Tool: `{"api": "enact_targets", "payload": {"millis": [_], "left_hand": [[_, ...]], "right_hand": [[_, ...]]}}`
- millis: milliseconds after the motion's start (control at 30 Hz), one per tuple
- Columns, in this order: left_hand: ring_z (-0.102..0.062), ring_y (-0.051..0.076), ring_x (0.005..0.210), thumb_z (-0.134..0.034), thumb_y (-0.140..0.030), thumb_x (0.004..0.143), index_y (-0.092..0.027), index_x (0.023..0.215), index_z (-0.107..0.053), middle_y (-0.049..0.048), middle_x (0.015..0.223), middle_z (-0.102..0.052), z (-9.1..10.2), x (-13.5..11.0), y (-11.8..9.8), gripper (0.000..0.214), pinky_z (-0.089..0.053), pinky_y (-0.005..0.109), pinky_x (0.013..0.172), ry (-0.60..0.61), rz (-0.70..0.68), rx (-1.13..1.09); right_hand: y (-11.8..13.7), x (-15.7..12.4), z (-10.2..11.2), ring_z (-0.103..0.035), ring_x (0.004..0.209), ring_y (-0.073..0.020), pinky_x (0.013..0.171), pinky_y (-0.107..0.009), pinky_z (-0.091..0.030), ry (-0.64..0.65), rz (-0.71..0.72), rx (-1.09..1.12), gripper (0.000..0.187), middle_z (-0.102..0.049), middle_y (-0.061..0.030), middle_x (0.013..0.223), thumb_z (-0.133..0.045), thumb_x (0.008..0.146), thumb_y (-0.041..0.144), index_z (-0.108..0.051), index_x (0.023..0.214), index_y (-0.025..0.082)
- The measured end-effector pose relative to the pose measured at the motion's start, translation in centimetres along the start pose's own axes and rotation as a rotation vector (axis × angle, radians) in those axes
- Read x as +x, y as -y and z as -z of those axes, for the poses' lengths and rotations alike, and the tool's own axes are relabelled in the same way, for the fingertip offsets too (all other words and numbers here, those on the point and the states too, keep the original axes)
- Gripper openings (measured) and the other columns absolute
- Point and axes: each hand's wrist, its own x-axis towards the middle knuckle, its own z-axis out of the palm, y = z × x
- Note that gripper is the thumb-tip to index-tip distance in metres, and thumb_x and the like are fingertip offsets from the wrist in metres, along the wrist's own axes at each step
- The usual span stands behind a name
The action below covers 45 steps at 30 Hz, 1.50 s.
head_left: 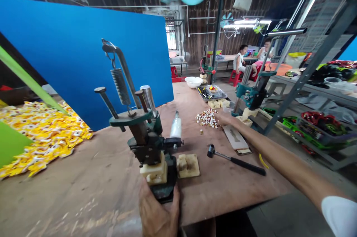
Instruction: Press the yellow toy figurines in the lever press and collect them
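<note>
My left hand (158,211) is wrapped around the front of the base of a dark green hand press (164,191) with a tall coil spring. A cream-coloured block (154,172) sits in the press under its ram. My right arm stretches across the table, and my right hand (222,118) is at the edge of a pile of small white and brown pieces (206,118); its fingers are too small and blurred to make out. A cream mould plate (188,165) lies right of the press. Behind it stands a clear bottle (176,127).
A black-handled hammer (237,159) and a flat pale board (235,138) lie under my right arm. Farther back are a metal tray (212,92), a white bowl (193,82) and a second press (248,93). Yellow-and-white pieces (41,133) are heaped left, beside a blue panel (83,51).
</note>
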Motion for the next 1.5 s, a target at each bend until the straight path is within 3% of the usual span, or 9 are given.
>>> {"api": "enact_targets", "payload": {"millis": [200, 333, 667, 800, 867, 967, 1200, 1300, 1500], "left_hand": [[-0.061, 0.048, 0.146, -0.072, -0.067, 0.092, -0.012, 0.176, -0.027, 0.0287, 0.164, -0.055, -0.5, -0.1, 0.3, 0.11, -0.053, 0.062, 0.12, -0.047, -0.003, 0.035], [-0.064, 0.048, 0.143, -0.073, -0.068, 0.09, -0.015, 0.176, -0.028, 0.0271, 0.163, -0.057, -0.6, -0.2, 0.5, 0.111, -0.056, 0.062, 0.117, -0.052, -0.001, 0.056], [-0.062, 0.046, 0.145, -0.07, -0.067, 0.093, -0.012, 0.175, -0.027, 0.0282, 0.162, -0.057, -0.3, -0.2, 0.1, 0.108, -0.054, 0.06, 0.119, -0.041, 0.017, 0.054], [-0.062, 0.046, 0.145, -0.068, -0.066, 0.094, -0.009, 0.173, -0.03, 0.029, 0.161, -0.058, 0.0, -0.1, -0.3, 0.105, -0.054, 0.06, 0.12, -0.027, -0.006, 0.034], [-0.061, 0.045, 0.147, -0.069, -0.067, 0.094, -0.01, 0.174, -0.029, 0.0283, 0.163, -0.057, 0.1, 0.0, -0.3, 0.106, -0.052, 0.06, 0.123, -0.019, 0.002, 0.025], [-0.059, 0.045, 0.15, -0.068, -0.069, 0.094, -0.01, 0.175, -0.027, 0.0282, 0.164, -0.055, 0.2, 0.0, -0.3, 0.108, -0.05, 0.059, 0.124, -0.005, 0.014, 0.015], [-0.059, 0.046, 0.148, -0.066, -0.07, 0.094, -0.008, 0.173, -0.031, 0.0295, 0.163, -0.056, 0.0, -0.2, 0.0, 0.106, -0.051, 0.061, 0.123, -0.008, 0.009, 0.013], [-0.058, 0.045, 0.149, -0.069, -0.069, 0.093, -0.009, 0.174, -0.03, 0.0291, 0.162, -0.056, -0.1, -0.3, 0.2, 0.107, -0.05, 0.061, 0.123, -0.001, 0.001, -0.003], [-0.055, 0.046, 0.152, -0.072, -0.067, 0.093, -0.009, 0.175, -0.027, 0.0295, 0.166, -0.052, -0.1, -0.3, 0.2, 0.11, -0.047, 0.061, 0.125, -0.004, -0.01, -0.023]], "right_hand": [[7.4, 0.1, -3.2, -0.067, 0.131, -0.029, 0.111, -0.054, -0.059, -0.231, 0.141, -0.072, 0.043, -0.064, -0.0129, 0.15, -0.071, 0.107, 0.043, -0.066, 0.143, 0.02], [8.6, 0.6, -3.5, -0.07, 0.124, -0.0285, 0.105, -0.051, -0.063, -0.278, 0.179, -0.083, 0.044, -0.067, -0.0118, 0.144, -0.072, 0.106, 0.043, -0.066, 0.142, 0.018], [5.0, 3.1, -2.8, -0.069, 0.125, -0.0279, 0.106, -0.051, -0.062, -0.277, -0.003, -0.089, 0.044, -0.067, -0.0124, 0.144, -0.072, 0.107, 0.043, -0.066, 0.142, 0.018], [2.3, 2.7, -2.6, -0.065, 0.136, -0.0312, 0.117, -0.059, -0.053, -0.238, -0.073, -0.08, 0.044, -0.066, -0.0133, 0.149, -0.071, 0.107, 0.044, -0.067, 0.142, 0.019], [0.7, 2.3, -1.9, -0.06, 0.143, -0.0327, 0.124, -0.061, -0.045, -0.221, -0.068, -0.069, 0.041, -0.065, -0.0143, 0.154, -0.061, 0.111, 0.041, -0.067, 0.145, 0.02], [-1.3, 0.8, -0.7, -0.056, 0.148, -0.0292, 0.128, -0.049, -0.04, -0.201, -0.005, -0.05, 0.043, -0.065, -0.0128, 0.157, -0.046, 0.114, 0.037, -0.068, 0.147, 0.022], [-2.0, -4.7, -1.6, -0.055, 0.139, -0.0359, 0.117, -0.05, -0.044, -0.113, 0.053, -0.065, 0.032, -0.066, -0.0164, 0.145, -0.078, 0.093, 0.04, -0.078, 0.118, 0.021], [-2.1, -4.4, -1.7, -0.061, 0.127, -0.0323, 0.108, -0.045, -0.048, -0.088, -0.002, -0.053, 0.024, -0.071, -0.018, 0.132, -0.075, 0.095, 0.036, -0.078, 0.109, 0.016], [-2.4, -2.4, 0.6, -0.071, 0.107, -0.0225, 0.103, -0.043, -0.056, -0.007, -0.069, 0.013, 0.029, -0.076, -0.0057, 0.111, -0.075, 0.102, 0.045, -0.074, 0.105, 0.016]]}}
